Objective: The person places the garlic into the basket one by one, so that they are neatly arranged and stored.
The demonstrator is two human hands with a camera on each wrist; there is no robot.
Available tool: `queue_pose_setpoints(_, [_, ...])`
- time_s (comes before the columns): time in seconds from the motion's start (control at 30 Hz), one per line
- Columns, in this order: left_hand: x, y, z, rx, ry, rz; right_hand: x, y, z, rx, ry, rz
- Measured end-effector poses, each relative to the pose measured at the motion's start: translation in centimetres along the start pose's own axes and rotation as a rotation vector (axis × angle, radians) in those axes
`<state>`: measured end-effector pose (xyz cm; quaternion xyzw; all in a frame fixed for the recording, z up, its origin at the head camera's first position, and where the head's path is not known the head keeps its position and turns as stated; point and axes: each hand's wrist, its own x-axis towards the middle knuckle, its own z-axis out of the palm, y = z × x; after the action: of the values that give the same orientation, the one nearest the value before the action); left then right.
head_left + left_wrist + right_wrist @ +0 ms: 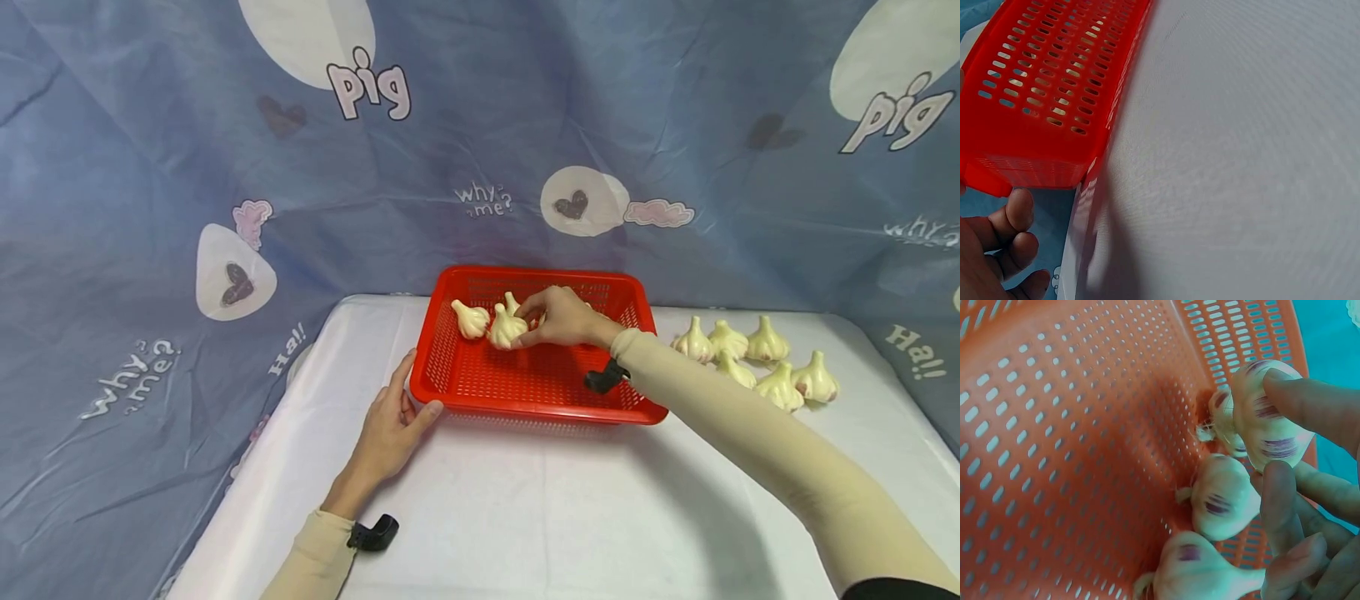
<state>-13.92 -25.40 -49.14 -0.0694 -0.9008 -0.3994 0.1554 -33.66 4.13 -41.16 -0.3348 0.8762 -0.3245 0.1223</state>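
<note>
Inside the red plastic basket (525,408), my right hand (562,317) pinches a garlic bulb (507,327) between thumb and fingers. In the right wrist view the held bulb (1266,419) shows purple streaks, and other garlic bulbs (1225,497) lie below it in the basket. One more bulb (470,320) sits at the basket's left end; some are partly hidden behind my right hand. My left hand (390,433) rests at the basket's near left corner, thumb and fingers spread along the rim. The left wrist view shows its curved fingertips (1021,212) just under the red rim.
Several garlic bulbs (780,387) stand in a group on the white tablecloth (540,508), right of the basket. A blue printed cloth (420,150) hangs behind the table. My right forearm (750,425) crosses over the table from the right.
</note>
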Motion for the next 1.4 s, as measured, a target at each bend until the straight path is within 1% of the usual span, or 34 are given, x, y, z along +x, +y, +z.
queue_pose_setpoints(0.4, [0.0,0.0,0.0,-0.003,-0.002,0.005,0.9,-1.1,2.0,-0.046,-0.087,-0.061])
queue_pose_setpoints(0.53, [-0.1,0.1,0.0,-0.003,-0.001,0.001,1.2,-1.4,2.5,-0.078,-0.098,-0.073])
queue_pose_setpoints(0.8, [-0.1,0.2,0.1,-0.015,-0.006,0.003,2.0,-1.5,3.3,-0.121,-0.085,-0.04])
queue_pose_setpoints(1.0, [0.0,0.1,0.1,-0.018,-0.009,-0.007,2.7,-1.2,3.8,-0.112,-0.079,-0.036])
queue_pose_setpoints(1.2, [-0.1,0.2,0.1,-0.025,-0.016,-0.014,3.1,-0.8,4.5,-0.127,-0.077,-0.045])
queue_pose_setpoints(1.4, [-0.2,0.1,0.2,-0.018,-0.017,-0.024,3.3,-0.7,4.8,-0.13,-0.069,-0.012])
